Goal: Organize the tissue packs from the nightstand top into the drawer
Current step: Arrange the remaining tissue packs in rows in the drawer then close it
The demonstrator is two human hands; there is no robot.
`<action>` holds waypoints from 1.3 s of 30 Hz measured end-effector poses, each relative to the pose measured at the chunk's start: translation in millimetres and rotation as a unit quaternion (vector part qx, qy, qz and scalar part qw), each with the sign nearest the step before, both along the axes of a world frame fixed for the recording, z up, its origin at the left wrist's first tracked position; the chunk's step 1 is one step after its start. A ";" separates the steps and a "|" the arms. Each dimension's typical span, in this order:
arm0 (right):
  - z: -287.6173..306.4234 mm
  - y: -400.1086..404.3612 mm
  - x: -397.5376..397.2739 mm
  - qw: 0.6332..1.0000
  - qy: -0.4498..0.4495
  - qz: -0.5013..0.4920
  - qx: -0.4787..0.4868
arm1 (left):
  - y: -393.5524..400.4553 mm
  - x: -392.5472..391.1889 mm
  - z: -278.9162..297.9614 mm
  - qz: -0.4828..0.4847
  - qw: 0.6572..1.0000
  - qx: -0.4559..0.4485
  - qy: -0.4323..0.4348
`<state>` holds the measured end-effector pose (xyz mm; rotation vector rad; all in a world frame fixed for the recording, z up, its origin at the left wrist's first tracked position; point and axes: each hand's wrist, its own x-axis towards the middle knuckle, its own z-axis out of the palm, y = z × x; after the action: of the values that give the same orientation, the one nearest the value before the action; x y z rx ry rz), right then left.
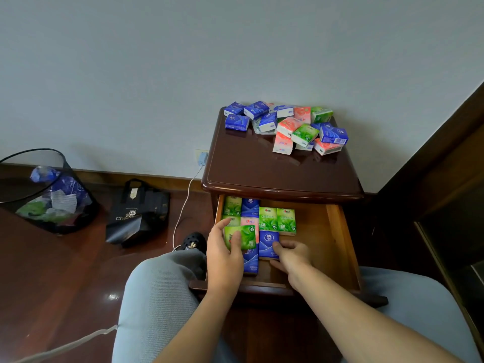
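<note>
Placing packs in the drawer (337, 231), the left hand (225, 255) holds a green pack (245, 235) with curled fingers, above the left columns. The right hand (290, 254) grips a blue pack (268, 243) at its near edge. I think each pack should go flat and tight against its neighbours, so the rows stay straight. The right half of the drawer has open room. Many packs (288, 125) wait on the nightstand top (275, 174), which overhangs the back rows.
</note>
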<state>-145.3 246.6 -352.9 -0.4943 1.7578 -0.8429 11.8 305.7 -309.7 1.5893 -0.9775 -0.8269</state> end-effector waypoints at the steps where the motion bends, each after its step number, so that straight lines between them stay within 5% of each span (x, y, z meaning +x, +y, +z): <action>1: 0.1 0.4 -0.3 1.000 -0.005 -0.004 0.000 | -0.4 0.1 -0.3 0.001 1.000 0.001 0.006; 6: 7.9 3.0 -4.4 1.000 0.020 0.011 0.008 | -1.8 0.6 -0.7 0.000 0.998 0.019 0.062; 9: 26.4 5.2 -10.6 0.993 0.085 0.034 -0.078 | -1.3 1.2 3.3 -0.006 0.997 0.031 0.071; 12: 48.9 6.9 -17.4 0.977 0.038 0.147 -0.153 | 0.1 -0.2 8.7 -0.040 0.997 0.020 0.058; 17: 64.3 12.0 -36.5 0.932 -0.027 0.330 -0.144 | -0.1 -15.8 14.1 -0.119 0.992 0.000 0.051; 22: 53.5 19.2 -64.2 0.945 -0.023 0.298 -0.135 | -3.1 -36.9 13.7 -0.132 0.991 0.000 0.011; 30: 24.3 14.8 -88.9 0.984 0.004 0.177 0.015 | -7.8 -41.0 6.9 -0.196 0.927 0.122 -0.297; 39: 12.3 11.1 -71.2 0.978 0.108 0.178 0.001 | -10.1 -44.1 10.2 -0.239 0.891 0.198 -0.331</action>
<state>-216.5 257.8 -340.6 -0.8965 1.7910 -0.5504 -32.3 295.6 -299.4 2.0830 -1.8360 -0.8616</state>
